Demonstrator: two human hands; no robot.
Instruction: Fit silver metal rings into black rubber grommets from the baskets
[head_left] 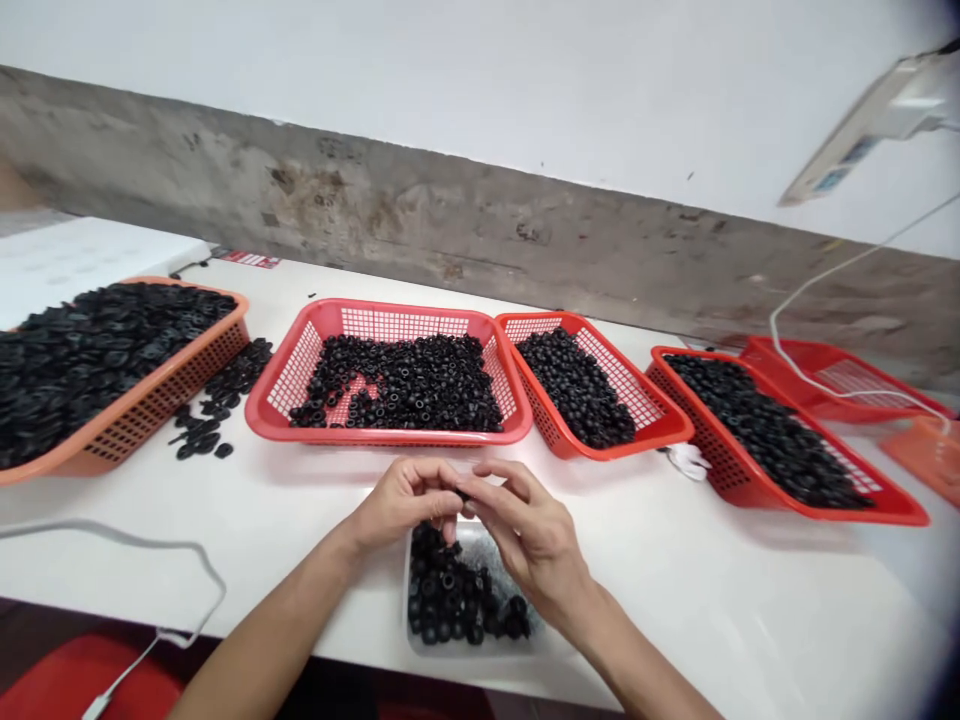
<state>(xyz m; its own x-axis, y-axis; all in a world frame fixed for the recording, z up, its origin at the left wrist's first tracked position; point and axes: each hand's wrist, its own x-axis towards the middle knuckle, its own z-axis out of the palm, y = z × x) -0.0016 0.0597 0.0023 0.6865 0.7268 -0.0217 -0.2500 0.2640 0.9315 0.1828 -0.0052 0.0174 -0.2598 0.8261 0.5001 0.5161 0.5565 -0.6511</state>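
Note:
My left hand (420, 502) and my right hand (525, 520) meet above a clear plastic tub (480, 650), fingertips pinched together on a small black part (463, 493). Most of that part is hidden by the fingers, so its exact shape cannot be made out. Inside the tub lie small round black pieces (450, 605), some with a hole in the middle, heaped toward the left side. Just beyond my hands stands a pink-red basket (390, 436) holding many black ring-shaped pieces (420, 385).
An orange basket (161, 400) of flat black pieces stands at left, with loose black pieces (201, 435) beside it. Two red baskets (660, 425) (817, 505) of black parts stand at right. A white cable (780, 330) hangs at right; a grey cable (150, 540) crosses the left front.

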